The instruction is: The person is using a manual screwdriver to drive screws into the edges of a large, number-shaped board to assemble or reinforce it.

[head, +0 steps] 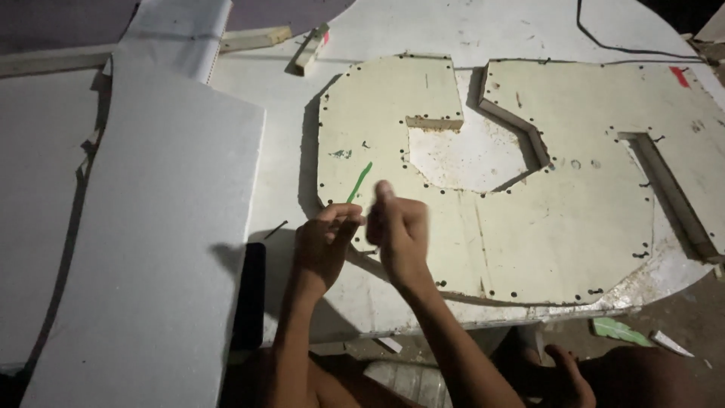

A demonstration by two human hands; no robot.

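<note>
Left hand (326,240) pinched a thin green strip (360,182) at its lower end; the strip stood tilted over the cream cutout panel's (544,234) left part. Right hand (400,230) was closed in a loose fist just beside it, blurred, contents unclear. Judgement: keep the pinch low and wrists steady, work close to the panel edge. White bench (468,30) was scuffed, foam sheets (151,227) lay left, room dim.
</note>
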